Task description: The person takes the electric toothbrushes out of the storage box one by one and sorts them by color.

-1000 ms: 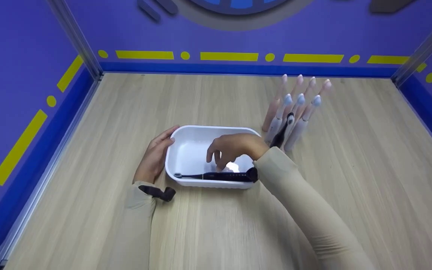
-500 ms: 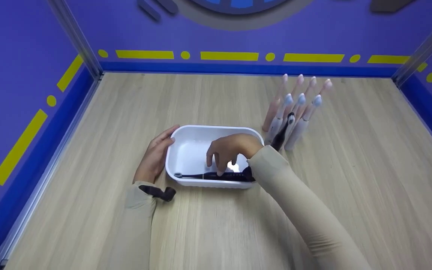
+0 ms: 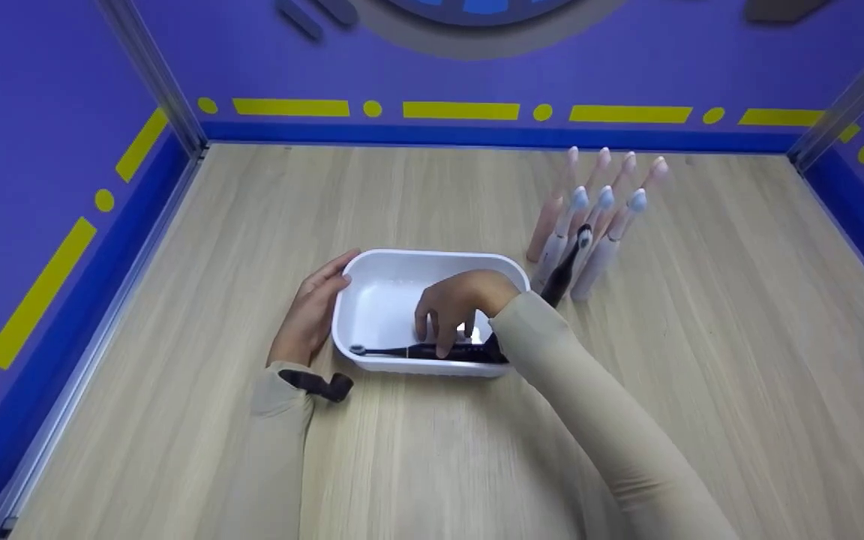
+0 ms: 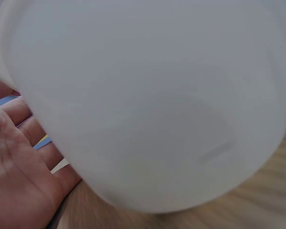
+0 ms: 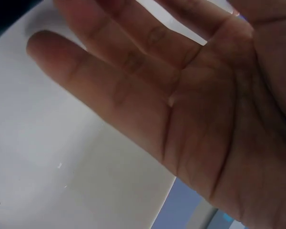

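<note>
In the head view my left hand (image 3: 310, 311) grips the left end of a white plastic basin (image 3: 366, 307), thumb over the rim. Its fingers lie along the outside of the basin wall in the left wrist view. A black electric toothbrush (image 3: 423, 351) lies lengthwise along the near side inside the basin, its head toward the left. Over that handle, my right hand (image 3: 456, 300) reaches down with loosely bent fingers (image 5: 62, 57), and the thumb overlaps the handle. The sleeve hides the handle's right end. Part of the dark handle (image 5: 5, 16) shows beyond the fingertips in the right wrist view.
Right behind the basin stand several upright electric toothbrushes: pink ones (image 3: 544, 229) at the back, white ones (image 3: 598, 262) in front, and one black toothbrush (image 3: 563, 274) nearest the basin. Blue panels (image 3: 469, 135) wall in the wooden table (image 3: 402, 465) at the back and sides.
My right hand has lowered slightly, and its thumb has come down over the black toothbrush handle. The left hand and the basin have stayed in place.
</note>
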{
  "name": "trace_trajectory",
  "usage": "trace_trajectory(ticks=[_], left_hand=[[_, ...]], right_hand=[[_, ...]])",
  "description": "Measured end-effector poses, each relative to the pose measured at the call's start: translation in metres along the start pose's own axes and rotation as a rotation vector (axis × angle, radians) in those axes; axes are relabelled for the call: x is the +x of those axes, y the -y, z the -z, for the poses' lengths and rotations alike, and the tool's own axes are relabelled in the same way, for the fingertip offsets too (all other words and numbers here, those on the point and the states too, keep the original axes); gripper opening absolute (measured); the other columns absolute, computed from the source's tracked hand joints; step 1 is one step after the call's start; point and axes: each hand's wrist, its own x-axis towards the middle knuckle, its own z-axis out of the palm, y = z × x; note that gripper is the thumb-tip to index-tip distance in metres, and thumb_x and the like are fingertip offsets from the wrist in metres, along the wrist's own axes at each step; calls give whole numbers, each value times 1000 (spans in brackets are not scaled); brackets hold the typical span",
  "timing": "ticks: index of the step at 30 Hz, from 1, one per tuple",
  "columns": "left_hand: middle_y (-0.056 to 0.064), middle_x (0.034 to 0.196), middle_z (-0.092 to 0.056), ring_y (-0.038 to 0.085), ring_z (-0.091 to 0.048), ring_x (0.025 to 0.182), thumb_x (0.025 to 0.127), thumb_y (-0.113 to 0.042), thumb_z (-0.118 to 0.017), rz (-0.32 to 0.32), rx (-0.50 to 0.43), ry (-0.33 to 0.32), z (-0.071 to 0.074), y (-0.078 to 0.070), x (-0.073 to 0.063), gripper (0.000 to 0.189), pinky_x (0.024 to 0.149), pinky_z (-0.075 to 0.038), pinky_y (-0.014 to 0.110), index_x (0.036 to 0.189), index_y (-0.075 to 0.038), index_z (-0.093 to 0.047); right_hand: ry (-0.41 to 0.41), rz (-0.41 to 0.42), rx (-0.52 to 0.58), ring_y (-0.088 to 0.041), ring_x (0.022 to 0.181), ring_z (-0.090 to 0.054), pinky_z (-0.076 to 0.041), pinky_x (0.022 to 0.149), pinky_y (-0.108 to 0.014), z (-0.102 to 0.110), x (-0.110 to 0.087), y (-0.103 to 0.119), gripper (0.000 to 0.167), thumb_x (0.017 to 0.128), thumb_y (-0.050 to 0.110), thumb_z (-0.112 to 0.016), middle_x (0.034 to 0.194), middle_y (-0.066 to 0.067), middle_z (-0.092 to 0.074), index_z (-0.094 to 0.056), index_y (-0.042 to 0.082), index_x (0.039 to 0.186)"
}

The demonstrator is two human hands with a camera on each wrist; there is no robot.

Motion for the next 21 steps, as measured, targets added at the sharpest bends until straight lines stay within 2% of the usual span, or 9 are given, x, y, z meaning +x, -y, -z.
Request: trace_trajectory(ticks=[7, 12, 16, 21], left_hand=[[8, 153, -38, 19, -35, 141, 97, -3, -42, -2, 3, 4, -1, -1, 0, 48, 117, -29, 32, 145, -3, -40], [8, 152, -39, 18, -36, 140, 97, -3, -42, -1, -9, -2, 0, 0, 0, 47, 117, -29, 32, 144, -3, -41], [8, 150, -41, 18, -38, 139, 97, -3, -42, -3, -16, -8, -1, 0, 0, 46, 116, -31, 31, 143, -3, -43], [7, 150, -41, 19, -41, 137, 96, -3, -44, 20, -4, -29, -2, -1, 1, 47, 113, -36, 29, 143, -4, -43]], right_hand=[[21, 7, -5, -16, 96, -61, -57, 84, -40, -2, 1, -1, 42, 79, 11, -77, 116, -3, -64, -64, 14, 119], [34, -12, 21, -17, 94, -61, -59, 78, -36, -4, 2, 0, 43, 79, 7, -77, 114, -3, -63, -63, 13, 119], [28, -28, 46, -18, 89, -63, -59, 74, -34, -4, 2, -2, 40, 79, 6, -77, 111, -4, -63, -63, 13, 116], [35, -4, 66, -14, 84, -60, -59, 72, -33, -3, 2, -5, 38, 78, 5, -76, 106, -2, -62, -64, 11, 114]])
